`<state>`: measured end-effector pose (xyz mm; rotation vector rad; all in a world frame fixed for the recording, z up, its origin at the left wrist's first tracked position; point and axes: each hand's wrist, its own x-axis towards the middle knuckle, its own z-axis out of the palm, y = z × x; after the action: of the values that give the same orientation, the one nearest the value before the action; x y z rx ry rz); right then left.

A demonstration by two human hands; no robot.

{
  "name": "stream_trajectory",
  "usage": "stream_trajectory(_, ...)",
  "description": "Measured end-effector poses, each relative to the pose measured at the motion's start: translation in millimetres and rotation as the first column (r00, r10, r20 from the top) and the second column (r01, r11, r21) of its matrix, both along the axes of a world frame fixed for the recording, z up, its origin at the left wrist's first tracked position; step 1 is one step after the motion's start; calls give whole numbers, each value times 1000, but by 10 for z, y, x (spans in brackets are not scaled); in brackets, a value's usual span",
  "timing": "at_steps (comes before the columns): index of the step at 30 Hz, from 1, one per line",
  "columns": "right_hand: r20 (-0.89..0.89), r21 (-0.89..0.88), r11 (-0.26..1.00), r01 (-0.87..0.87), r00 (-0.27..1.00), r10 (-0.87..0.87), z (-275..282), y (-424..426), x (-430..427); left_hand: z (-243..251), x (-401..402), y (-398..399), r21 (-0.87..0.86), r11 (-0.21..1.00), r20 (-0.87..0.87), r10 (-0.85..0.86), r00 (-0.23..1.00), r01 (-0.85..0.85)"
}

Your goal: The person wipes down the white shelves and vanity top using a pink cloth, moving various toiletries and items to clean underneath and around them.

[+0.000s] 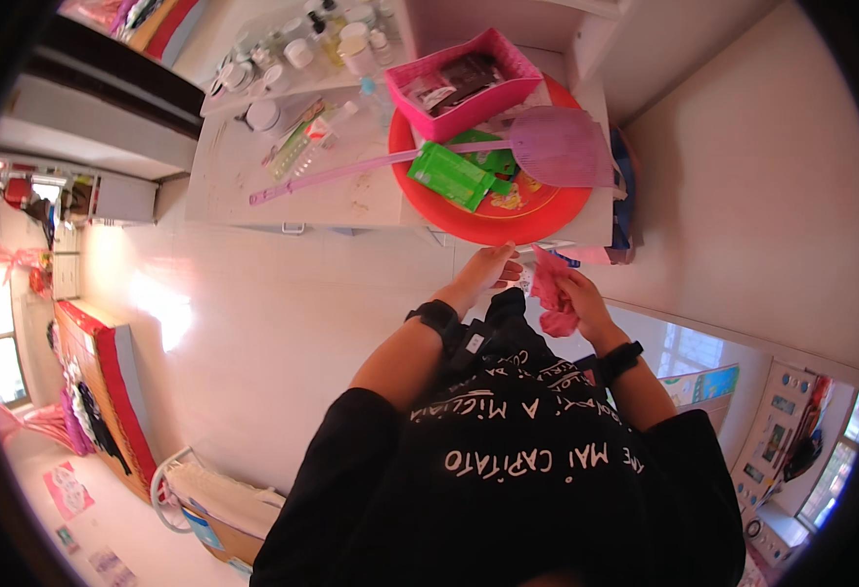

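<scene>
My right hand (580, 297) holds a crumpled pink cloth (553, 290) just in front of the counter. Beside it, my left hand (490, 270) is at the near rim of a round red tray (444, 227), fingers apart and holding nothing that shows; whether it touches the rim cannot be told. On the tray lie a green packet (453, 176), a second green packet partly beneath it, and a pink basket (466, 110) with dark packages inside. A pale purple fly swatter (558, 147) lies across the tray, its handle reaching left over the white counter (239, 161).
Bottles and jars (297, 55) crowd a raised shelf at the back left. A clear plastic bottle (305, 158) lies on the counter below them. A white wall or panel (752, 176) rises at the right. A bed (103, 381) stands far left, a cushioned seat (224, 499) at lower left.
</scene>
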<state>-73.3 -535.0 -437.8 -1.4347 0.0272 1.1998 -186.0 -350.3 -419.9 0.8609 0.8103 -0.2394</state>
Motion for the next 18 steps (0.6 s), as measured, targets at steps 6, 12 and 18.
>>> stream_trajectory(6, -334, 103, 995, -14, 942, 48, 172, 821, -561, -58, -1174, 303, 214, 954, -9, 215, 977, -208)
stream_trajectory(12, -416, 195, 957, 214, 902, -117, -23, 1294, -396, -239, -2524, 197, 96, 875, -146, 484, 863, -475)
stream_trajectory(18, -230, 320, 916, 242, 958, -173, -110, 1221, -543, -457, -2694, 385, 25, 826, -139, 561, 816, -563)
